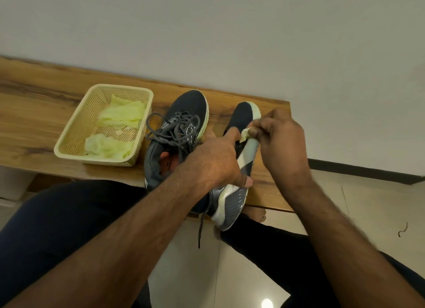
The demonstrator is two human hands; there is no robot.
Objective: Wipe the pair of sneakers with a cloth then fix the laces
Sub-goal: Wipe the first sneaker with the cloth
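— Hands: our left hand (216, 160) grips the tilted sneaker (239, 170) at the surface's (34, 96) right end; our right hand (280, 142) pinches the cloth (245, 134) against its sole.
— Second sneaker (179, 133) stands beside it, laces (170, 128) loose.

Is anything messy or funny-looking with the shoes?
Yes. The sneaker on the bench has loose, tangled laces. The tilted sneaker, gripped by the left hand, dangles one lace over the bench edge.
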